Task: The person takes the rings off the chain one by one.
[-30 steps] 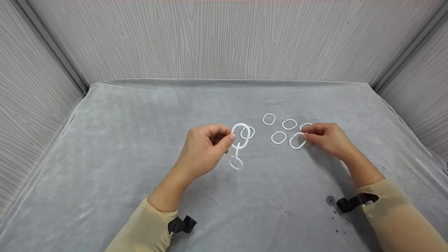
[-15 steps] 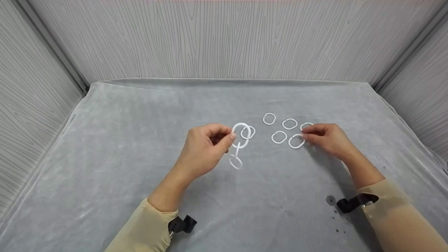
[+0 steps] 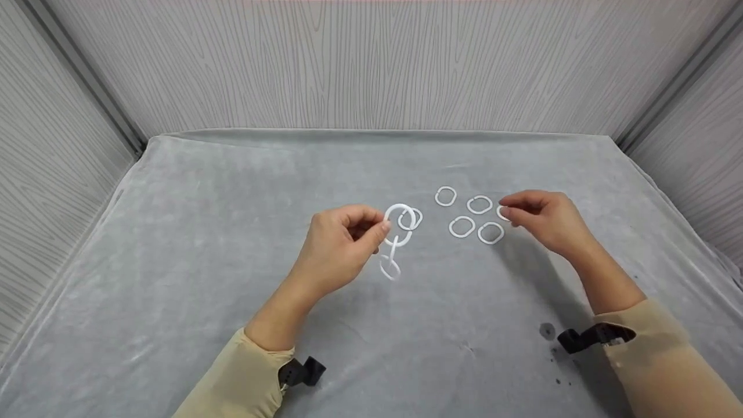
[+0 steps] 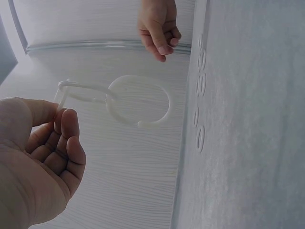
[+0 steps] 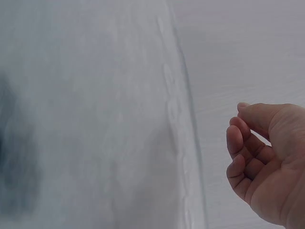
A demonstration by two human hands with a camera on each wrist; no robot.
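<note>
My left hand (image 3: 342,249) pinches the top ring of a short chain of white plastic rings (image 3: 399,205) between thumb and fingertips. A middle link (image 3: 393,249) hangs from it, with another ring below; in the left wrist view that lowest ring (image 4: 170,100) has a gap in its rim. My right hand (image 3: 545,223) hovers over the cloth at the right with fingers loosely curled. Nothing shows between its fingertips in the right wrist view. Its fingers partly cover one loose ring (image 3: 498,213), and another ring (image 3: 490,243) lies just in front.
More loose white split rings, among them a far one (image 3: 455,197), lie on the grey cloth (image 3: 232,191) between the hands. One ring (image 3: 421,219) shows behind the held chain. Pale wood-grained panels (image 3: 371,64) stand at the back and sides.
My right hand has let go of the nearest loose ring and risen slightly away, leaving it on the cloth. My left hand holds the chain almost still; its lower links sway slightly.
</note>
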